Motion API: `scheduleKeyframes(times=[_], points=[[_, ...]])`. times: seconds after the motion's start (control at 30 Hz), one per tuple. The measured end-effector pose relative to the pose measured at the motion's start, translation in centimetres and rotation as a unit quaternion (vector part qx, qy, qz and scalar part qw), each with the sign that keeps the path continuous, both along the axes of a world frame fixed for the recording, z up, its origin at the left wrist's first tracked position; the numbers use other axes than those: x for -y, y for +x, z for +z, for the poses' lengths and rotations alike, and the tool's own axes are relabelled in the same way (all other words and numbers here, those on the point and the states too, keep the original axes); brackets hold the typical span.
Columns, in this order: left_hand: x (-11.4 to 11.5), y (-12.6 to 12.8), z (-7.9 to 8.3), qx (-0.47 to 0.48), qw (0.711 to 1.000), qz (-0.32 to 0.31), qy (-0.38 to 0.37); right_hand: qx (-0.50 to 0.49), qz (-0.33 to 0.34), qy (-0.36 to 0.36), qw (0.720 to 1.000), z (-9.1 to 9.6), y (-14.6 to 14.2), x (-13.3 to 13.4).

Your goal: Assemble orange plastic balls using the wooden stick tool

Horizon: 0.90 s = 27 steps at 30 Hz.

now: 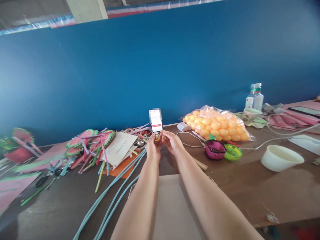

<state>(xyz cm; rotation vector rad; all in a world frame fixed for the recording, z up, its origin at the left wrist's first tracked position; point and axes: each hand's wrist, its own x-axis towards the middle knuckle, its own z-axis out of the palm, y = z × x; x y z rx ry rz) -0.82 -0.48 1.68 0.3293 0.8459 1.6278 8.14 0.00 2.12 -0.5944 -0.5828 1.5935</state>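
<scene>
Small orange piece (157, 137) sits btwn both hands over mid table (250, 190). Left hand (153, 147) & right hand (172, 141) meet, fingertips pinched on it. Prob. best: light grip, wrists steady. Bag of orange balls (217, 125) & purple dish (215, 149) lie to the right.

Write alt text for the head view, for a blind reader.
Left hand and right hand pinch a small orange object above a brown table. Bag of orange balls at right, paper fans at left, blue wall behind.
</scene>
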Motion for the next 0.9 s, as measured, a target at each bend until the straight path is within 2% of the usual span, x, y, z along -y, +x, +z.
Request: scheduleKeyframes(times=[0.27, 0.53, 0.63, 0.77, 0.9], points=[[0.0, -0.1, 0.0, 0.002, 1.0, -0.004, 0.003, -0.02, -0.022, 0.012, 0.999, 0.0, 0.2, -0.1], [0.2, 0.1, 0.2, -0.002, 1.0, -0.011, 0.021, 0.018, 0.003, -0.002, 1.0, 0.2, 0.1, 0.4], [0.0, -0.1, -0.1, -0.019, 0.999, 0.03, 0.014, 0.015, -0.064, -0.037, 0.997, 0.4, 0.5, 0.1], [-0.2, -0.8, -0.1, -0.058, 0.988, 0.142, -0.03, 0.08, -0.19, -0.104, 0.973, 1.3, 1.5, -0.1], [-0.2, -1.2, 0.6, -0.082, 0.975, 0.196, -0.059, 0.185, -0.245, -0.069, 0.949, 2.4, 2.2, 0.2]])
